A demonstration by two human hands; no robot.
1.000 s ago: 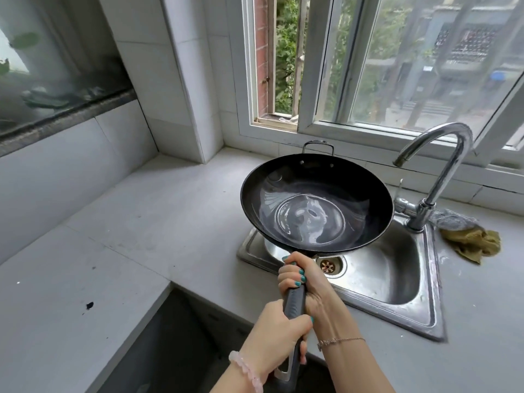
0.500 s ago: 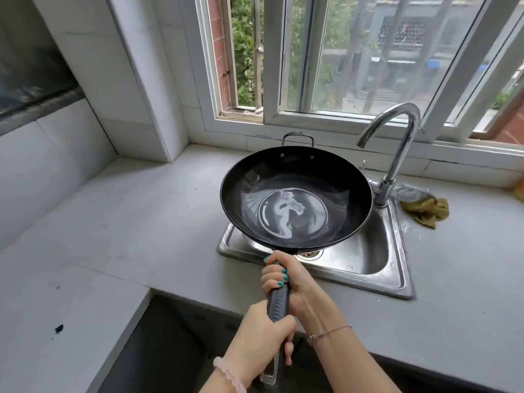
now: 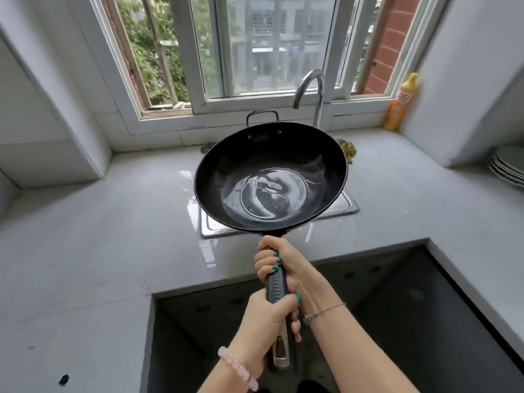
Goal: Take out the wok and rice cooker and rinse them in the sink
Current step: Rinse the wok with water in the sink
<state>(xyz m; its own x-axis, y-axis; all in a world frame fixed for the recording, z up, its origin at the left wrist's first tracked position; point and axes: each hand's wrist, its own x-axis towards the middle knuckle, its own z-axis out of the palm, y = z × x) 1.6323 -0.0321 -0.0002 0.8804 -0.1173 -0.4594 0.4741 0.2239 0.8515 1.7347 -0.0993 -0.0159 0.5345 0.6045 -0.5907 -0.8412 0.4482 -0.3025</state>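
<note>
A black wok [image 3: 270,177] with a shallow pool of water in its bottom hangs level above the steel sink [image 3: 211,226], hiding most of the basin. Both hands grip its long dark handle [image 3: 277,286]. My right hand [image 3: 279,265] holds the handle near the pan; my left hand [image 3: 268,319] holds it lower, near the metal end. The curved tap [image 3: 310,89] stands behind the wok, with no water running. No rice cooker is in view.
Grey counter [image 3: 99,236] surrounds the sink. An orange bottle [image 3: 401,102] stands on the window ledge at right. White plates [image 3: 507,165] are stacked at the far right. A yellow cloth [image 3: 348,150] lies behind the wok. A dark open recess [image 3: 382,307] lies below the counter edge.
The view has swung right and closer, so the sink sits centred under the wok. The wok stays in both hands, with its water still swirling.
</note>
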